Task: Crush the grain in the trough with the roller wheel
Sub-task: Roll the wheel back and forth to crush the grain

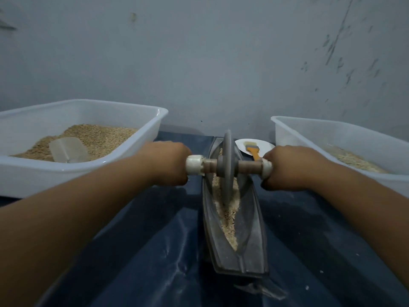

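A grey boat-shaped trough lies lengthwise in front of me on a dark blue sheet. Pale crushed grain fills its groove. The grey roller wheel stands upright in the groove toward the far end, on a wooden axle with white-wrapped ends. My left hand grips the left end of the axle. My right hand grips the right end. Both fists are curled round the handles.
A white tub at the left holds brown grain and a clear scoop. Another white tub at the right holds paler grain. A white plate with an orange-handled brush sits behind the trough. A grey wall is close behind.
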The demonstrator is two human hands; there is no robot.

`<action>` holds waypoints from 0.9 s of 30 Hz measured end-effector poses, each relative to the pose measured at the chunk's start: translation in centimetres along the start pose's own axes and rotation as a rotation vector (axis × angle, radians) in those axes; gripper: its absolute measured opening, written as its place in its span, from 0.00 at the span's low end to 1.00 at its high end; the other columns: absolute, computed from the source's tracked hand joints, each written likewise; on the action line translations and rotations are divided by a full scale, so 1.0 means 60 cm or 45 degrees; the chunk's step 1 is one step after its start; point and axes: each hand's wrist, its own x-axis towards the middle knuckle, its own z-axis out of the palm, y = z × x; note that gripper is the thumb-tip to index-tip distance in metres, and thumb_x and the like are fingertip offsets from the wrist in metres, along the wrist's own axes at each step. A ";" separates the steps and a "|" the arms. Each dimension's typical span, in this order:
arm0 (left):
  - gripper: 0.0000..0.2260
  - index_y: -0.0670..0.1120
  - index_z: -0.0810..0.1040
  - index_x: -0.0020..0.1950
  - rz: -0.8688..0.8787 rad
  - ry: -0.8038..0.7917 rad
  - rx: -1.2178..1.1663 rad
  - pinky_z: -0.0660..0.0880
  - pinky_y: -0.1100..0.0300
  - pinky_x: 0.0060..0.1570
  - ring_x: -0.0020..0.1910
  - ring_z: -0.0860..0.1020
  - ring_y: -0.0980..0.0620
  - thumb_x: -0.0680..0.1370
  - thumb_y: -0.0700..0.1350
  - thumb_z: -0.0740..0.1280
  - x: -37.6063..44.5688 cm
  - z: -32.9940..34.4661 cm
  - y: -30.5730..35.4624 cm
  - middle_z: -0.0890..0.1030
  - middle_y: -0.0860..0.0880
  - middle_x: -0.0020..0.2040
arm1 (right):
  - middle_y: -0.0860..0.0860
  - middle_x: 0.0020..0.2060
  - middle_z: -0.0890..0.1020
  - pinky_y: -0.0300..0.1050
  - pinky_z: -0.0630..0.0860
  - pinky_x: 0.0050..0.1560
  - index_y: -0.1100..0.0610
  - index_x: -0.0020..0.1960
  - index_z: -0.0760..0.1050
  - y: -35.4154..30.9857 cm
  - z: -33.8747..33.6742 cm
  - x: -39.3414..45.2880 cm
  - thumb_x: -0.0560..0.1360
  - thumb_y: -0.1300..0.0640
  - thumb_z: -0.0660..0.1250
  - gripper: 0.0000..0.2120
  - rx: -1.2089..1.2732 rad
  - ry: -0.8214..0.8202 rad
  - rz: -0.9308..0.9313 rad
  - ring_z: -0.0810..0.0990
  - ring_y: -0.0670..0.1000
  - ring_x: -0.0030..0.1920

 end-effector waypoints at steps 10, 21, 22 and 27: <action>0.08 0.55 0.73 0.44 0.004 0.149 0.143 0.73 0.58 0.39 0.39 0.77 0.50 0.69 0.50 0.70 0.006 -0.015 0.026 0.77 0.53 0.39 | 0.45 0.37 0.78 0.41 0.69 0.34 0.47 0.38 0.70 -0.009 0.022 0.000 0.67 0.49 0.67 0.06 0.103 0.020 0.181 0.78 0.51 0.39; 0.09 0.56 0.71 0.42 0.085 0.072 0.176 0.69 0.60 0.34 0.34 0.75 0.56 0.69 0.50 0.71 -0.015 -0.030 0.029 0.76 0.55 0.36 | 0.44 0.35 0.79 0.42 0.71 0.34 0.46 0.36 0.71 -0.004 0.022 -0.042 0.64 0.47 0.69 0.07 0.211 -0.062 0.164 0.78 0.47 0.36; 0.09 0.56 0.72 0.43 0.085 0.060 0.177 0.70 0.60 0.35 0.36 0.76 0.54 0.69 0.50 0.70 -0.009 -0.035 0.035 0.77 0.54 0.37 | 0.44 0.37 0.79 0.43 0.74 0.36 0.46 0.37 0.71 -0.007 0.022 -0.036 0.66 0.49 0.70 0.07 0.221 -0.087 0.181 0.78 0.48 0.38; 0.10 0.56 0.72 0.43 0.095 0.027 0.140 0.71 0.59 0.36 0.36 0.76 0.54 0.68 0.50 0.72 -0.022 -0.035 0.030 0.77 0.54 0.37 | 0.44 0.34 0.79 0.42 0.70 0.32 0.46 0.37 0.72 -0.003 0.015 -0.052 0.65 0.48 0.72 0.08 0.220 -0.091 0.144 0.77 0.45 0.35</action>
